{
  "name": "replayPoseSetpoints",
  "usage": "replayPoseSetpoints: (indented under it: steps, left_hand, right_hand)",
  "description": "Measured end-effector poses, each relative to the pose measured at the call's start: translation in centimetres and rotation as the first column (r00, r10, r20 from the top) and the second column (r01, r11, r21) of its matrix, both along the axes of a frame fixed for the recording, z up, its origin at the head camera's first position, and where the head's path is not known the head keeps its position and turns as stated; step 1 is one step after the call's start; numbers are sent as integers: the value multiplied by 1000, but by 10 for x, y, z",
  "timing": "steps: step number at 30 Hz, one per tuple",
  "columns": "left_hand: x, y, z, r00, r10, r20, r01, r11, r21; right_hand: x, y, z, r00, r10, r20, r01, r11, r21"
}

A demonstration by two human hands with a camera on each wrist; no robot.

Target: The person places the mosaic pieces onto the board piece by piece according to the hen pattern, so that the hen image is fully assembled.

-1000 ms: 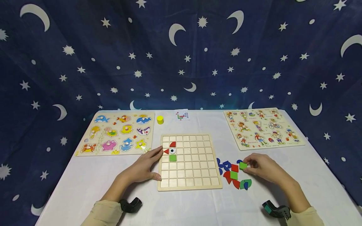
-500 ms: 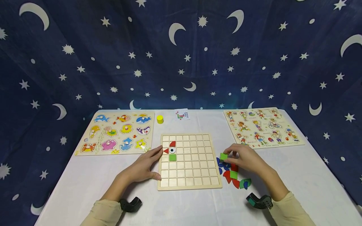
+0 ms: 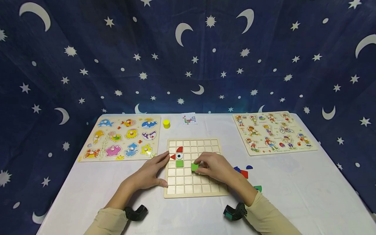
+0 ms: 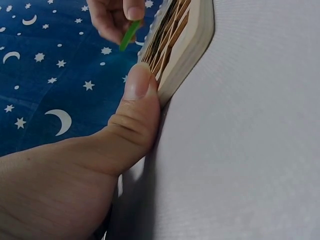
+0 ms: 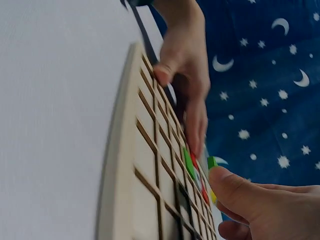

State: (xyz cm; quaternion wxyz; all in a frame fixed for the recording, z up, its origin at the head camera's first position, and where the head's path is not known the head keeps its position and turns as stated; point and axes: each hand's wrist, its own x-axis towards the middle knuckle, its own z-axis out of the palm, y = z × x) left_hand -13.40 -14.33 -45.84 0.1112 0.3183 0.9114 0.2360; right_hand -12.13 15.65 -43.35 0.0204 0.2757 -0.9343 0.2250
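the right hand (image 3: 214, 165) pinches a green square block (image 3: 194, 167) over the middle of the wooden grid board (image 3: 188, 189). the left hand (image 3: 147, 173) is spread, with its thumb and fingers touching the board's left edge. on the board, a round eye piece (image 3: 179, 156) sits between a red quarter circle (image 3: 179, 149) and a green tile (image 3: 180, 164), with a red triangle (image 3: 173, 157) beside it. a blue half circle (image 3: 249, 167) lies on the tabletop (image 3: 182, 217).

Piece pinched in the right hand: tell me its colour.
Green; the piece in the right hand shows best in the head view.
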Motion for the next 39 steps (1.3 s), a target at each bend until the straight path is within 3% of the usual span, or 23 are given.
replayPoseSetpoints:
  steps: [12, 28, 39]
  left_hand:
    - [-1, 3, 2, 1000, -2, 8, 2, 1000, -11]
    - [-3, 3, -1, 1000, -10, -2, 10, 1000, -9]
    - [-2, 0, -1, 1000, -3, -10, 3, 1000, -15]
  right_hand:
    - [-3, -35, -14, 999, 23, -45, -23, 1000, 6]
    - [-2, -47, -28, 999, -3, -33, 2, 999, -34]
    - [4, -53, -42, 999, -31, 23, 35, 979, -200]
